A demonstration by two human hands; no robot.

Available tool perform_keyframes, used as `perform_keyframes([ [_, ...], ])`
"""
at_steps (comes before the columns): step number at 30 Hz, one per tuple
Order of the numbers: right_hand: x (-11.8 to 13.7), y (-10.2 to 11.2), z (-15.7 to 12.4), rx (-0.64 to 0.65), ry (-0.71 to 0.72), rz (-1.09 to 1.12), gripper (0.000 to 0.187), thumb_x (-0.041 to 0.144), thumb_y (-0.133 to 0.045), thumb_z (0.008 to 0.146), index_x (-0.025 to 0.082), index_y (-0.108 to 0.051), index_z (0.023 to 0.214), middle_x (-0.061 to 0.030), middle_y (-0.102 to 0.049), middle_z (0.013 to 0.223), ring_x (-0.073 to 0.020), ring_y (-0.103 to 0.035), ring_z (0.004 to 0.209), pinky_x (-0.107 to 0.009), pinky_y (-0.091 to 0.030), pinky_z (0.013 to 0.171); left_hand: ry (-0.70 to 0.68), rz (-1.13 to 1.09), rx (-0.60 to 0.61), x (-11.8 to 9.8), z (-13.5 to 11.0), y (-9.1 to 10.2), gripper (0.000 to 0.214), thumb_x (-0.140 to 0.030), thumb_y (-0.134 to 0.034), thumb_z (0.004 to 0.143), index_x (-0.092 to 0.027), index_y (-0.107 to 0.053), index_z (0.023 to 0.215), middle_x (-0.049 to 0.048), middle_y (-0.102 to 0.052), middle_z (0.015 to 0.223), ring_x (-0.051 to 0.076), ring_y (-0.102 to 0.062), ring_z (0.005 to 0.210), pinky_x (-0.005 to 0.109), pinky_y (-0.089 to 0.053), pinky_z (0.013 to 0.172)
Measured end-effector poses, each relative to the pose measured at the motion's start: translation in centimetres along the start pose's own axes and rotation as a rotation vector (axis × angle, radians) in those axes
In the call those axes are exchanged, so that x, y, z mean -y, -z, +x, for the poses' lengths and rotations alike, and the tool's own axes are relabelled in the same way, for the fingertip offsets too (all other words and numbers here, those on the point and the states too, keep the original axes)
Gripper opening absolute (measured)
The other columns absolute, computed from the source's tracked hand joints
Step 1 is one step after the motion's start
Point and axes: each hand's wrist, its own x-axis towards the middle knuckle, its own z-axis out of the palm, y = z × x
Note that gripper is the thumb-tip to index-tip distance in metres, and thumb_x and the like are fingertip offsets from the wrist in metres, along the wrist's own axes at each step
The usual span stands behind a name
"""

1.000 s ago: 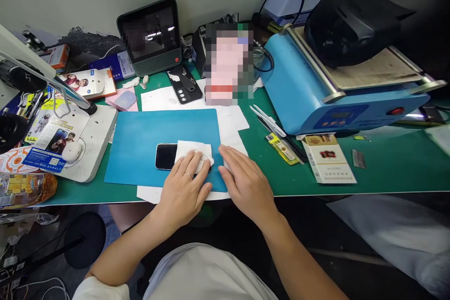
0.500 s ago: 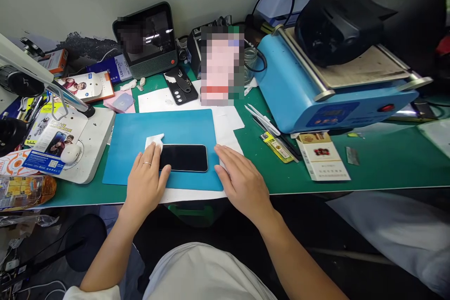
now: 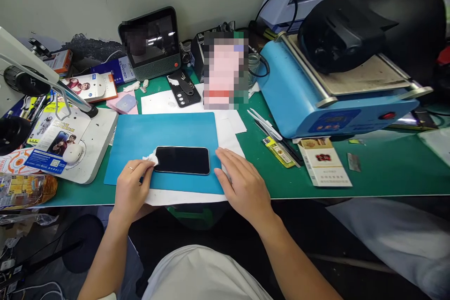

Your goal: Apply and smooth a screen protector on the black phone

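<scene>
Since the frame a second ago, the left hand (image 3: 131, 187) has travelled from the right end of the phone (image 3: 182, 160) to just past its left end, taking the white wipe (image 3: 150, 158) with it; half a second ago it was already near that end, with the wipe sticking up above the fingers. The wipe, which covered much of the screen, is now a small crumpled wad pinched between thumb and fingers, touching the phone's left edge. The right hand (image 3: 242, 186) has hardly shifted: it lies flat and open, fingers spread, fingertips at the phone's right end.

The phone lies face up, lengthwise, on the blue mat (image 3: 165, 133) near the front of the green worktop (image 3: 386, 164). Its dark screen is fully uncovered and looks clean and glossy, so I judge one full pass of wiping across the glass to be done. Whether another pass is needed cannot be told. The packaged screen protectors (image 3: 52, 138) at the left look unopened
</scene>
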Motion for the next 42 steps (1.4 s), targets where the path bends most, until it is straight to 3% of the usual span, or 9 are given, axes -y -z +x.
perform_keyframes([
  [4,0.0,0.0,0.0,-0.004,0.006,-0.001,0.042,0.026,-0.053,0.105,0.015,-0.057,0.145,-0.0159,-0.071,0.136,-0.0307,-0.067,0.128,-0.048,-0.059,0.102,0.017,0.014,-0.120,0.1,0.7,1.2,0.017,-0.025,-0.056,0.104,-0.023,-0.073,0.102,0.0055,-0.075,0.099,0.022,-0.069,0.094,0.037,-0.057,0.086],
  [9,0.0,0.0,0.0,0.000,0.002,0.001,0.044,0.027,-0.052,0.105,0.017,-0.055,0.147,-0.0155,-0.071,0.136,-0.0305,-0.067,0.128,-0.048,-0.059,0.102,0.057,0.075,-0.214,1.5,1.9,2.4,0.019,-0.027,-0.056,0.104,-0.021,-0.073,0.112,0.0063,-0.074,0.103,0.023,-0.069,0.099,0.036,-0.057,0.088],
  [14,0.0,-0.1,-0.1,0.003,0.003,-0.002,0.042,0.026,-0.053,0.104,0.014,-0.058,0.144,-0.0163,-0.071,0.136,-0.0305,-0.066,0.129,-0.047,-0.058,0.103,0.081,0.148,-0.156,2.8,2.6,2.3,0.034,-0.031,-0.050,0.106,-0.018,-0.065,0.133,0.0137,-0.067,0.131,0.031,-0.061,0.125,0.046,-0.052,0.104],
  [20,-0.1,-0.2,-0.1,0.018,-0.011,0.004,0.040,0.028,-0.052,0.105,0.014,-0.059,0.143,-0.0158,-0.071,0.137,-0.0306,-0.065,0.130,-0.047,-0.057,0.104,-0.147,0.108,-0.020,3.2,2.0,1.2,0.036,-0.035,-0.057,0.105,-0.022,-0.062,0.137,0.0115,-0.067,0.133,0.030,-0.060,0.126,0.047,-0.049,0.109],
  [27,-0.2,-0.2,-0.2,0.070,-0.044,0.051,0.042,0.032,-0.049,0.106,0.017,-0.057,0.145,-0.0160,-0.068,0.139,-0.0318,-0.063,0.132,-0.051,-0.055,0.106,-0.006,0.167,-0.037,5.1,1.1,1.0,0.028,-0.033,-0.055,0.105,-0.019,-0.072,0.123,0.0118,-0.069,0.126,0.032,-0.061,0.117,0.049,-0.052,0.101],
  [32,-0.4,1.6,2.5,0.254,-0.186,0.131,0.059,0.046,-0.044,0.106,0.018,-0.042,0.157,-0.0159,-0.065,0.141,-0.0338,-0.060,0.131,-0.054,-0.054,0.106,-0.009,0.101,-0.056,5.5,0.8,0.4,0.025,-0.029,-0.052,0.106,-0.021,-0.075,0.111,0.0098,-0.070,0.111,0.028,-0.063,0.107,0.044,-0.055,0.093],
  [35,0.1,2.9,4.8,0.257,-0.221,0.136,0.066,0.048,-0.043,0.106,0.016,-0.032,0.162,-0.0170,-0.061,0.147,-0.0345,-0.055,0.137,-0.055,-0.050,0.111,-0.017,0.067,-0.060,5.4,0.7,0.3,0.025,-0.028,-0.050,0.107,-0.022,-0.075,0.108,0.0086,-0.070,0.107,0.026,-0.065,0.103,0.042,-0.056,0.090],
  [40,3.3,1.6,7.5,0.415,-0.024,0.206,0.045,0.038,-0.046,0.106,0.020,-0.054,0.147,-0.0139,-0.063,0.141,-0.0319,-0.058,0.131,-0.051,-0.051,0.109,-0.111,-0.044,0.018,4.3,0.8,0.6,0.025,-0.032,-0.052,0.107,-0.024,-0.070,0.121,0.0085,-0.069,0.115,0.025,-0.065,0.108,0.040,-0.054,0.094],
  [42,5.0,0.1,8.5,0.485,0.051,0.211,0.036,0.029,-0.044,0.106,0.019,-0.063,0.135,-0.0129,-0.066,0.132,-0.0299,-0.060,0.123,-0.048,-0.052,0.105,-0.143,-0.045,0.099,3.7,1.2,0.7,0.039,-0.042,-0.062,0.102,-0.023,-0.062,0.136,0.0109,-0.067,0.127,0.029,-0.062,0.117,0.044,-0.052,0.100],
])
